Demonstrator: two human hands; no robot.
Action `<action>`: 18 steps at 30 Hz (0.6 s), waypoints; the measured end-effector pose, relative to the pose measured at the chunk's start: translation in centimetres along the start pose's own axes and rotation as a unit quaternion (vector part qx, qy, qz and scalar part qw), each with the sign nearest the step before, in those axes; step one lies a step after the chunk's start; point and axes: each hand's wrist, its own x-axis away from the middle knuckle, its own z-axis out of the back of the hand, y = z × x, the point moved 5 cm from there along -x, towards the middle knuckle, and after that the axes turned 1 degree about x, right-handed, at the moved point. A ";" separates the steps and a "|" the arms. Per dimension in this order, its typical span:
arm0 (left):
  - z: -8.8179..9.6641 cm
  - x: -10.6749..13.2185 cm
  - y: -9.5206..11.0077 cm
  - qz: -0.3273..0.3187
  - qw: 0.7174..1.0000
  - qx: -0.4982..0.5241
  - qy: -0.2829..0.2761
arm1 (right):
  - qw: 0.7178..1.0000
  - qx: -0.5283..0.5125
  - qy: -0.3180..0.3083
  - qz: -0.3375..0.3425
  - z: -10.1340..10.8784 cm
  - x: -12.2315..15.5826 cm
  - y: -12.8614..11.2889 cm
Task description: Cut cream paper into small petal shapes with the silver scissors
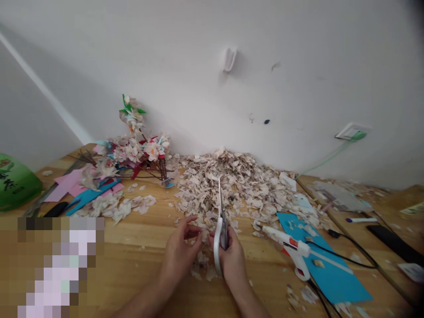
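Note:
My right hand (232, 260) grips white-handled scissors (221, 221), their blades pointing away from me and nearly closed. My left hand (180, 251) is just left of it, fingers pinched on a small pale piece I cannot make out, close to the blades. Both hands hover over the wooden table (139, 260), above a few loose paper scraps (203, 265). A large heap of pale paper clippings (232, 185) lies just beyond the hands, against the wall.
A white glue gun (291, 249) lies on a blue sheet (334, 274) to the right, its black cord trailing. Paper flowers (139, 148) and pink and blue paper sit at back left, a green bag (15, 183) at far left. A pen (361, 219) is at right.

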 end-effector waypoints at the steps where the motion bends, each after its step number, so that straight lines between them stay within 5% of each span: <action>1: 0.0 0.1 0.0 0.000 1.000 0.006 -0.003 | 1.000 -0.003 -0.001 0.002 0.0 0.0 -0.1; 9: 0.1 0.1 -0.1 0.007 0.997 0.076 0.010 | 0.999 -0.024 -0.030 -0.009 -0.5 0.0 0.2; 18: 0.0 -0.3 -0.7 0.095 0.977 0.190 0.005 | 0.995 -0.095 -0.031 -0.026 -0.6 0.3 -0.5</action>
